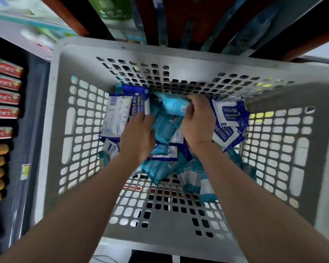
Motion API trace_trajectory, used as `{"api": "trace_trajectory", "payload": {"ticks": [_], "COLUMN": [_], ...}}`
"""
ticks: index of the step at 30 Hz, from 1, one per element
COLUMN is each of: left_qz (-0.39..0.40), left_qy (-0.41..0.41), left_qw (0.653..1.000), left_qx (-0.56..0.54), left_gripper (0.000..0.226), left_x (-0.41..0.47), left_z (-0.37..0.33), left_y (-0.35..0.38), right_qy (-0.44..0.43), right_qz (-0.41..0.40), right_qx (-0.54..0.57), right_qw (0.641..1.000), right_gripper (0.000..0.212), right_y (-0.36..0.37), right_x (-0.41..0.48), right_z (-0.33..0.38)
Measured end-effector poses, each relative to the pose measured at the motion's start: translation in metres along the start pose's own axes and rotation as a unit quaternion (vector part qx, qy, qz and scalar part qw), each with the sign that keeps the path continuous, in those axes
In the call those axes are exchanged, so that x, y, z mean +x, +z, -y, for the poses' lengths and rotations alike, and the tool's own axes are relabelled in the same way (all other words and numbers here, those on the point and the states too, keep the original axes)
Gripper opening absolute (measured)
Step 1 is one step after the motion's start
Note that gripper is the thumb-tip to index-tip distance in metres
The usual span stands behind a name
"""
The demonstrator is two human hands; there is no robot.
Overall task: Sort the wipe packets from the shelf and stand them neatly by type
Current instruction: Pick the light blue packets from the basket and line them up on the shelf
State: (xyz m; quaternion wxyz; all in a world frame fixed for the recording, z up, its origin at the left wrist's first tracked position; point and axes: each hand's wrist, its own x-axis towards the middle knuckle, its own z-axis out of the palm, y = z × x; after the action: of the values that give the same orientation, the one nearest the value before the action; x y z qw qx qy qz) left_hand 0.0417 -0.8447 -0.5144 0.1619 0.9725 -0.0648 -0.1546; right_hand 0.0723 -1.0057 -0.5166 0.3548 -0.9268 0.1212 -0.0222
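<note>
A grey perforated basket [160, 54] fills the view from above, and the wipe packets [164, 130] lie in a loose heap on its floor, piled toward the far wall. Both bare forearms reach in over the basket's near rim.

The right hand [198, 122] sits over the middle of the heap, close to the far wall, with its back turned up and the wrist bent. Its fingers [194, 103] curl over the end of a light-blue packet [171, 106], which lies on its side on top of the heap and points toward the basket's left wall; the hand has this packet clamped.

The left hand [138, 137] lies palm down on the heap's left half, with its fingers pointing at the far wall. Its fingertips are against the edge of a white and dark-blue packet [118, 114] marked 75%, which leans toward the left wall. The fingertips are sunk among the packets, so whether they grip anything cannot be told.

More dark-blue 75% packets [229, 114] are stacked against the basket's right wall, just beside the right hand. Outside the basket's left wall, a shelf holds rows of red packs [5, 82].
</note>
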Motion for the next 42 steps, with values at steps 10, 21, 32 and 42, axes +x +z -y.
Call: {"api": "trace_trajectory", "payload": {"ticks": [10, 21, 32, 42], "left_qz": [0.157, 0.083, 0.368, 0.368], "left_qy": [-0.075, -0.309, -0.225, 0.052], "left_qw": [0.979, 0.819, 0.839, 0.928], "left_qx": [0.109, -0.476, -0.333, 0.025], "left_gripper": [0.075, 0.026, 0.029, 0.022], "left_x": [0.019, 0.003, -0.045, -0.059], "left_z": [-0.030, -0.054, -0.120, -0.124], "left_y": [0.054, -0.020, 0.012, 0.045], "right_qy": [0.027, -0.069, -0.032, 0.135], "right_qz": [-0.005, 0.039, 0.448, 0.301], "right_qx": [0.116, 0.085, -0.263, -0.248], "right_qw": [0.993, 0.993, 0.854, 0.911], "right_gripper": [0.022, 0.017, 0.021, 0.034], "right_y": [-0.046, -0.086, -0.152, -0.129], "right_x": [-0.052, -0.071, -0.102, -0.108], "right_z": [-0.030, -0.034, -0.062, -0.080]}}
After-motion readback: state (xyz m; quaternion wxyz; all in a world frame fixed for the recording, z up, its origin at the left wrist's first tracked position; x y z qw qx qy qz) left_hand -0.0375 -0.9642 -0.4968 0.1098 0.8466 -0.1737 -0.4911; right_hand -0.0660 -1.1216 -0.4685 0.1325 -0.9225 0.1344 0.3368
